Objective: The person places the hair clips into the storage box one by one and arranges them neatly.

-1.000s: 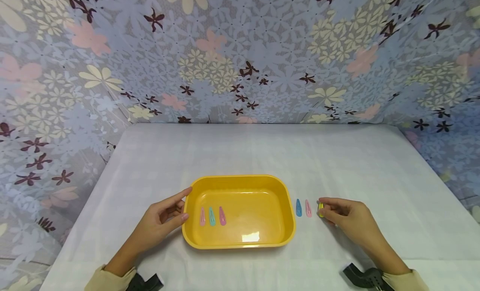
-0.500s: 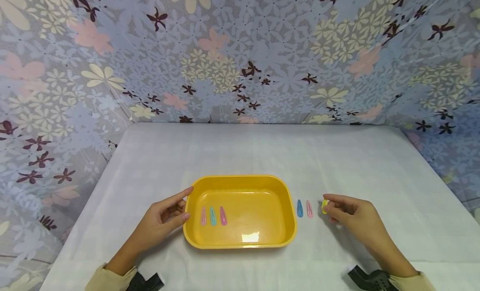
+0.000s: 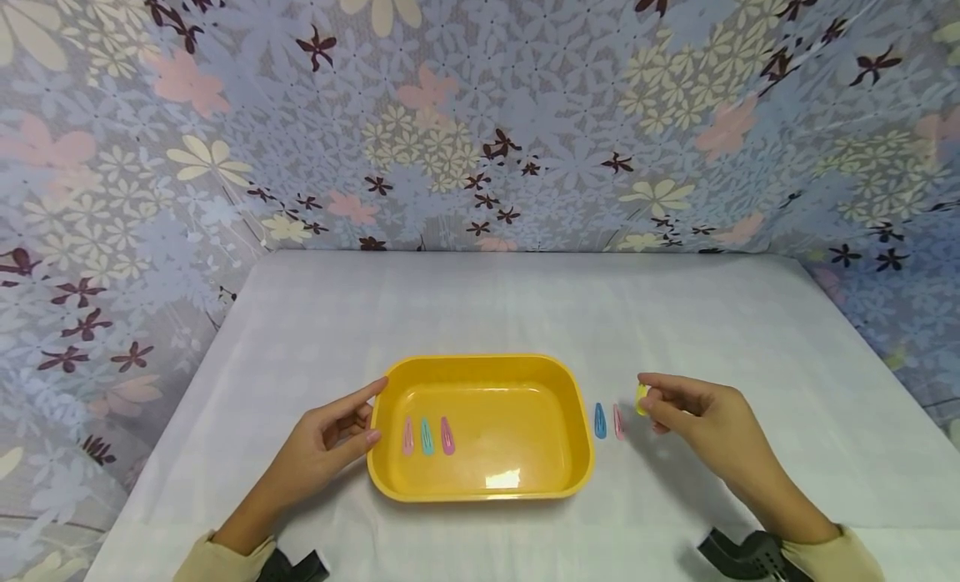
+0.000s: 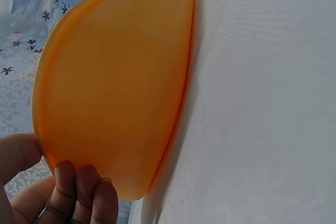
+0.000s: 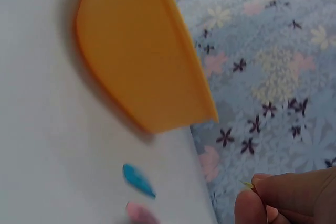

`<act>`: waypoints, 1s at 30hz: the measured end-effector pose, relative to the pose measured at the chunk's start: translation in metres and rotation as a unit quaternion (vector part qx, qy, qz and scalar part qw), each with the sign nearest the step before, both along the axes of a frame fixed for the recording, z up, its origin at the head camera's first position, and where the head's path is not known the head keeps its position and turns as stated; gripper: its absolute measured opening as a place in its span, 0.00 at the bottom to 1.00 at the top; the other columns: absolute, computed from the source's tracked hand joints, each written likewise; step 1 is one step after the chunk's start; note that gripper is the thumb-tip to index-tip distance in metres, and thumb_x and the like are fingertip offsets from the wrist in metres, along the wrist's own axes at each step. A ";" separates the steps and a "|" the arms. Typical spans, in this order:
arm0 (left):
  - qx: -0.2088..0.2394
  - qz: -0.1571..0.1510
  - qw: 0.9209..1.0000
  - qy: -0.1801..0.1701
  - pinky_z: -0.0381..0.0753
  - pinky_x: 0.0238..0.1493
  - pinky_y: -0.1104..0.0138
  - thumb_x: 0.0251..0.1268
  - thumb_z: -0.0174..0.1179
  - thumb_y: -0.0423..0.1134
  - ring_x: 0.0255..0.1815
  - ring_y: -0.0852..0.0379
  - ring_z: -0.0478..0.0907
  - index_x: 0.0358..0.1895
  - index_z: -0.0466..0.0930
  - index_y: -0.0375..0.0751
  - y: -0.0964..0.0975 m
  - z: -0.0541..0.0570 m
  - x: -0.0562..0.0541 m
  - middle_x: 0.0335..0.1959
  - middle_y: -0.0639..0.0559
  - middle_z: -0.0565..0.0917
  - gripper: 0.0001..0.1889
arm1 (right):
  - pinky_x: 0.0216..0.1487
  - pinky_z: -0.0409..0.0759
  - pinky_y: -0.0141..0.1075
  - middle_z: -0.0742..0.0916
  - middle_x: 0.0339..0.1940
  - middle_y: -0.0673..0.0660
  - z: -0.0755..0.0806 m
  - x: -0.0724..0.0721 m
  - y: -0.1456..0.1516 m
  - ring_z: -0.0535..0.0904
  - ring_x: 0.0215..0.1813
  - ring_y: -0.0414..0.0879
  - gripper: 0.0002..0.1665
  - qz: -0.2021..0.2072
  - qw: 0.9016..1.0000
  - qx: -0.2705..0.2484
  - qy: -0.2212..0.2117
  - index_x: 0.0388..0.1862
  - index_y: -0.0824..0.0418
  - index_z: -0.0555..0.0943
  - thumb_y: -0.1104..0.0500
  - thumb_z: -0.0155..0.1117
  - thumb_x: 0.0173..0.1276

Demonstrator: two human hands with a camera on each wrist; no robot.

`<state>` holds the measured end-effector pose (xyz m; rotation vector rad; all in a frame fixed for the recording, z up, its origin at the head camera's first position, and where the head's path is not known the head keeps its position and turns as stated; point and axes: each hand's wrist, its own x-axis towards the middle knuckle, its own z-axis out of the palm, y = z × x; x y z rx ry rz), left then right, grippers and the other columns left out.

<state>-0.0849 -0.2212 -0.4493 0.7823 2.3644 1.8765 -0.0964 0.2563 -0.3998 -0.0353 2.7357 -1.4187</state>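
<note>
In the head view, my left hand (image 3: 330,439) holds the left end of a yellow tray (image 3: 480,496), thumb and index finger at its rim. Its other fingers (image 4: 86,182) curl against the outer wall in the left wrist view. Inside the tray, at the left, lie a pale pink hair clip (image 3: 408,437), a teal one (image 3: 427,437) and a darker pink one (image 3: 447,436). My right hand (image 3: 701,411) pinches a yellow hair clip (image 3: 641,398) between thumb and index finger, raised above the table; fingertips hide part of it.
Right of the tray, a blue hair clip (image 3: 600,421) and a pink hair clip (image 3: 618,422) lie side by side on the white cloth (image 3: 525,303). A flowered cloth (image 3: 480,132) hangs behind the table and along its sides.
My right hand has picked the yellow hair clip up off the table, drawn it slightly right, then lifted it and brought it back left. The left hand stays at the tray.
</note>
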 end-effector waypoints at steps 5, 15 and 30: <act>-0.004 0.002 1.000 -0.002 0.83 0.45 0.69 0.71 0.62 0.25 0.40 0.53 0.81 0.76 0.67 0.37 0.000 0.001 0.000 0.44 0.39 0.81 0.31 | 0.38 0.83 0.37 0.88 0.41 0.55 0.014 -0.002 -0.014 0.85 0.36 0.49 0.27 0.020 1.000 -0.008 0.001 0.63 0.58 0.84 0.47 0.72 0.70; -0.003 0.004 1.000 -0.001 0.83 0.46 0.68 0.71 0.61 0.25 0.40 0.53 0.81 0.76 0.67 0.37 -0.001 0.004 0.000 0.44 0.39 0.81 0.31 | 0.26 0.80 0.37 0.88 0.36 0.54 0.028 -0.009 -0.055 0.85 0.32 0.56 0.21 0.093 0.995 -0.037 0.014 0.59 0.57 0.86 0.54 0.74 0.68; 0.004 -0.005 1.000 -0.003 0.83 0.44 0.68 0.72 0.60 0.25 0.40 0.52 0.81 0.77 0.66 0.37 0.000 -0.001 0.001 0.45 0.38 0.81 0.31 | 0.34 0.85 0.36 0.87 0.33 0.49 0.018 -0.021 -0.111 0.85 0.32 0.44 0.17 0.196 0.979 -0.045 0.042 0.54 0.66 0.87 0.62 0.74 0.67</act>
